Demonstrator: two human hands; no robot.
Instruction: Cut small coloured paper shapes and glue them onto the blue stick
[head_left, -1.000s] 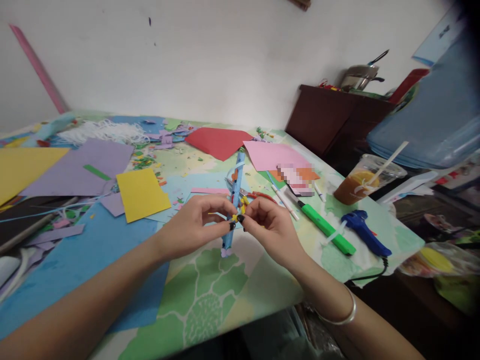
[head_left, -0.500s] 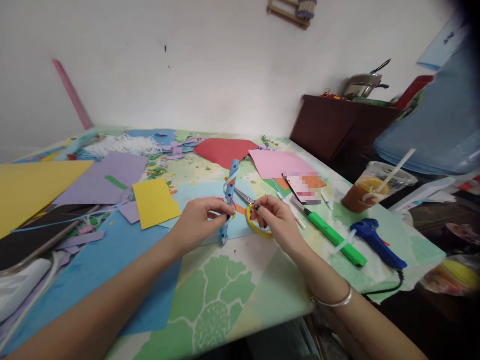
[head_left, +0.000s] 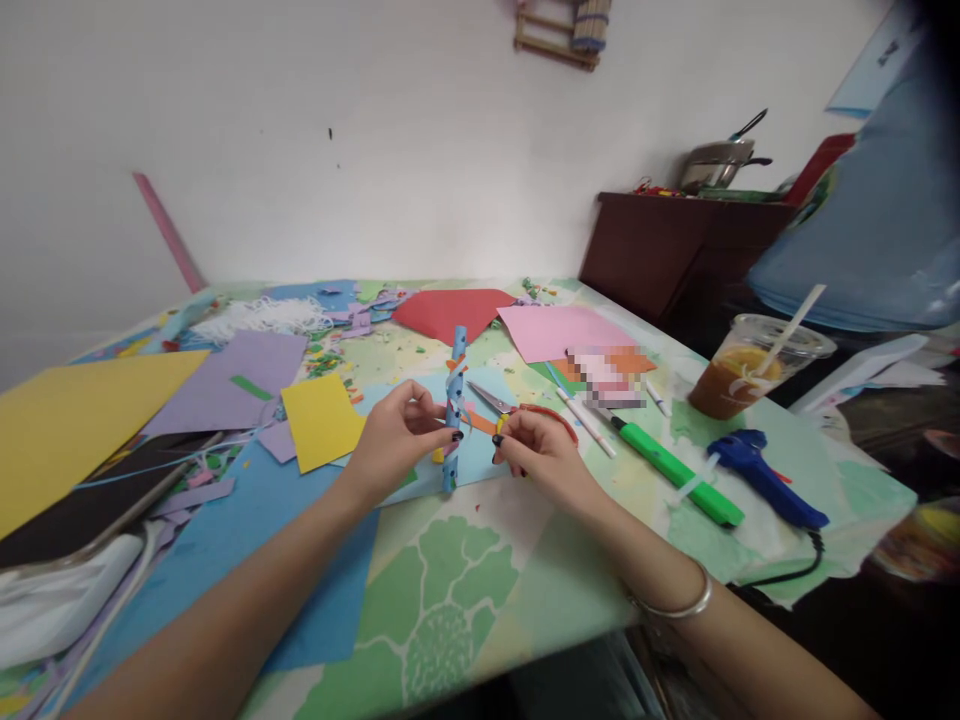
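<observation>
Relative to one second earlier, the right hand (head_left: pixel 541 455) has separated from the blue tube (head_left: pixel 459 345). Tube position: near upright, over the light-blue sheet (head_left: pixel 484 468), pinched between thumb and fingers of the left hand (head_left: pixel 396 438); this hold apparently keeps its upper length exposed. Right grip: fingers curled beside the scissors (head_left: pixel 491 400); whether they pinch anything cannot be determined. Green knife (head_left: pixel 675 471) and blue glue gun (head_left: pixel 772 485) lie farther right on the table (head_left: pixel 555 570), presumably for right-hand reach.
</observation>
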